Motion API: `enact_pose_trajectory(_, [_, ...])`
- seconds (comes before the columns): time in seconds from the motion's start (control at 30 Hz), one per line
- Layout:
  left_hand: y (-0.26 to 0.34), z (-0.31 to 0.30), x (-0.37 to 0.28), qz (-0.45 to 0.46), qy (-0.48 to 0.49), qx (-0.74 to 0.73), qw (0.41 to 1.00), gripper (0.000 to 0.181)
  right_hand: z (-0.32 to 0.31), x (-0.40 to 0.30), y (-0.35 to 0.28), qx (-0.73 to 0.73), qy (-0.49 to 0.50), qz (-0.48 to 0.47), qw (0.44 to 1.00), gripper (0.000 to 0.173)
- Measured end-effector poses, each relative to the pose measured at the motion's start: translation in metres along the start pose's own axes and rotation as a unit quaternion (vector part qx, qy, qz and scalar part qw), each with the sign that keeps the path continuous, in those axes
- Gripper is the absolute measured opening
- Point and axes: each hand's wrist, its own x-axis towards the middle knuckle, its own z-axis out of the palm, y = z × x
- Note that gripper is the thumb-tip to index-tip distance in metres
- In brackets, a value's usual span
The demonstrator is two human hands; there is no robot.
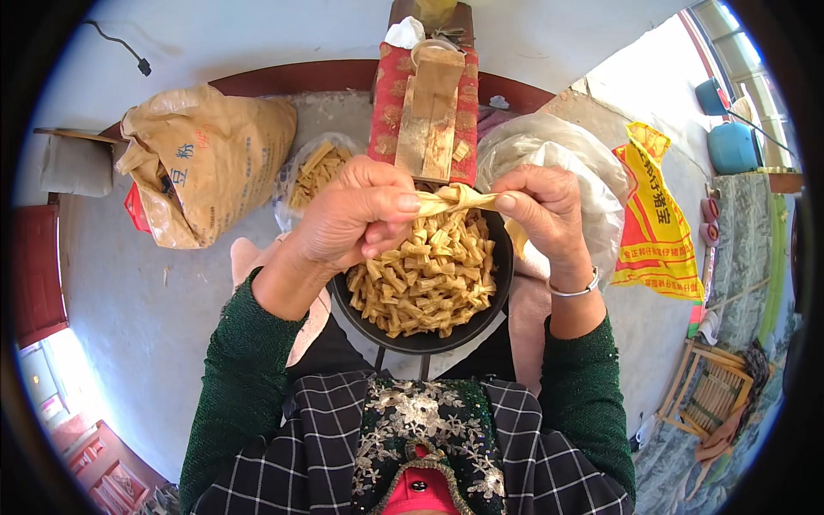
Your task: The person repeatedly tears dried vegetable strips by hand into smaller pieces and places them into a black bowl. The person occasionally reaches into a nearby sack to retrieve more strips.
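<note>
A pale yellow, leaf-like strip (458, 198) with a knot in its middle is stretched between my two hands. My left hand (367, 209) pinches its left end between thumb and fingers. At the other end, my right hand (544, 206) grips it the same way; a silver bracelet (575, 288) is on that wrist. Below the hands, a round black basin (421, 344) holds a heap of short knotted yellow pieces (425, 283). Just beyond the strip, wooden boards (426, 129) lie on a bench with a red patterned cover (388, 103). The fingers partly hide the strip's ends.
A clear plastic bag of yellow pieces (318, 170) and a large brown sack (206, 161) stand at the left. To the right are a whitish plastic bag (547, 145) and a yellow-and-red sack (660, 219) on the floor. A wooden folding chair (708, 393) is farther right.
</note>
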Motion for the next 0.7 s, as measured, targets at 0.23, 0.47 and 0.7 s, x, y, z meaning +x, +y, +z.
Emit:
enact_pose_trajectory(0.23, [0.013, -0.009, 0.008, 0.101, 0.060, 0.559, 0.821, 0.028, 0.011, -0.002, 0.017, 0.009, -0.011, 0.065, 0.998, 0.017])
enact_pose_trajectory(0.47, [0.004, 0.009, 0.009, 0.047, -0.039, 0.692, 0.719, 0.024, 0.017, -0.001, 0.010, -0.100, -0.043, 0.035, 0.993, 0.014])
enact_pose_trajectory(0.7, [-0.002, -0.020, 0.036, 0.129, 0.145, 0.746, 0.637, 0.018, 0.006, 0.025, 0.037, -0.199, 0.035, 0.077, 0.976, 0.011])
